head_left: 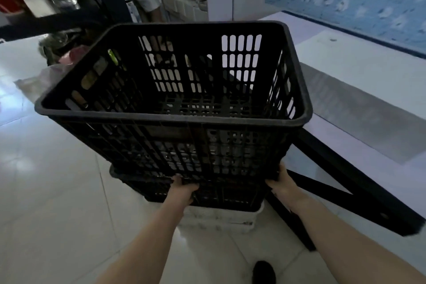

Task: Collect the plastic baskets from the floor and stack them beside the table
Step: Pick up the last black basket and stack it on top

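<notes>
1. Top basket (175, 90): black, slotted, empty. It rides tilted, with the far rim high and the near base low. Both grips are at its near bottom edge, so most of the basket stands above and beyond them. The tilt probably lets the base find the mouth of the basket below.

2. Left grip (183, 188): fingers curl over the lower near edge, left of centre, pinching the plastic. Judged to steer and steady the load.

3. Right grip (282, 183): fingers wrap the lower near-right corner from the outside and clasp it. The corner hold likely controls the lean toward the desk.

4. Lower basket (202, 198): black, directly under the grips, receiving the top basket's base. How deep the base sits cannot be told.

5. White basket (219, 220): under the black pair, on the floor (57, 191); the stack's foot, nearer the person than the grips.

6. Desk (359, 108): right of and beyond the right grip, its dark frame just beside the stack. The stack is thus already beside it, as the task asks.

7. Shoe (264, 272): behind the grips, near the bottom edge.

8. Bags (60, 57): beyond and left of the left grip, on the floor.
</notes>
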Action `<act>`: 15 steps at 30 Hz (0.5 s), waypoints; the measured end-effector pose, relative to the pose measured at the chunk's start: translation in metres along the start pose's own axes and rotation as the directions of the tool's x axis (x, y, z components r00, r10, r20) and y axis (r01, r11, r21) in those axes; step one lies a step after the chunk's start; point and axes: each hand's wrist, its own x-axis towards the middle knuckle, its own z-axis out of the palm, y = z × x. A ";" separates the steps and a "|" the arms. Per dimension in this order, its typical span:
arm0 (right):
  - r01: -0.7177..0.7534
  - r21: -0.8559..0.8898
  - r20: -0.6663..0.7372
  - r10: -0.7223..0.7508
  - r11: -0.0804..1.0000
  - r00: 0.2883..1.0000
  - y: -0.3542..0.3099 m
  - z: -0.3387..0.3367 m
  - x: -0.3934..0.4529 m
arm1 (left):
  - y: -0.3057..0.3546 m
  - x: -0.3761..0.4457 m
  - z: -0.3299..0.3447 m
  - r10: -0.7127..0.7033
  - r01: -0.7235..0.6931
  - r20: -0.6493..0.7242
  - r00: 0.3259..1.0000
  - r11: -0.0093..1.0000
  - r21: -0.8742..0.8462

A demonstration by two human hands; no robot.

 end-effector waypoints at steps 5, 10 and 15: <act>0.004 -0.121 -0.023 -0.007 0.993 1.000 -0.006 0.001 -0.018 | -0.005 -0.007 0.006 -0.021 0.021 -0.057 0.998 1.000 0.011; -0.012 -0.162 -0.043 0.005 0.987 0.999 0.024 0.009 -0.038 | -0.011 -0.012 0.014 -0.062 0.064 -0.164 0.985 0.998 0.010; -0.004 -0.209 -0.061 -0.009 0.978 0.998 0.055 0.027 -0.069 | -0.019 -0.024 0.010 -0.060 0.073 -0.242 0.968 0.996 0.046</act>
